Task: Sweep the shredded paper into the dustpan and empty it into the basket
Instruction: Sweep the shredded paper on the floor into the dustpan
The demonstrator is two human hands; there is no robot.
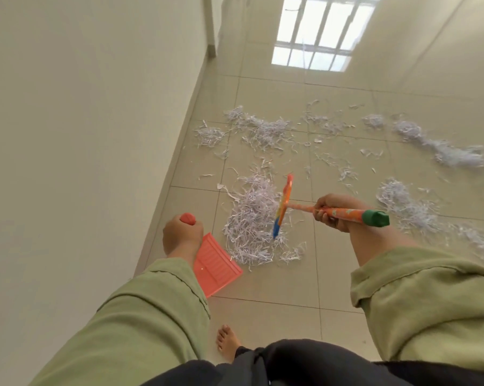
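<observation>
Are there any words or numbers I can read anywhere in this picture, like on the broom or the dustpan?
No words or numbers can be read here.
Broom handle: orange with small coloured marks, too blurred to tell whether they are letters.
Green cap on the handle's end: plain.
Broom head: orange, yellow and blue, blurred, nothing to read.
Dustpan: plain pink ridges.
Shredded paper: strips too thin to show any print.

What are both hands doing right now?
Left hand: closed around the dustpan handle.
Right hand: closed around the broom handle.
</observation>
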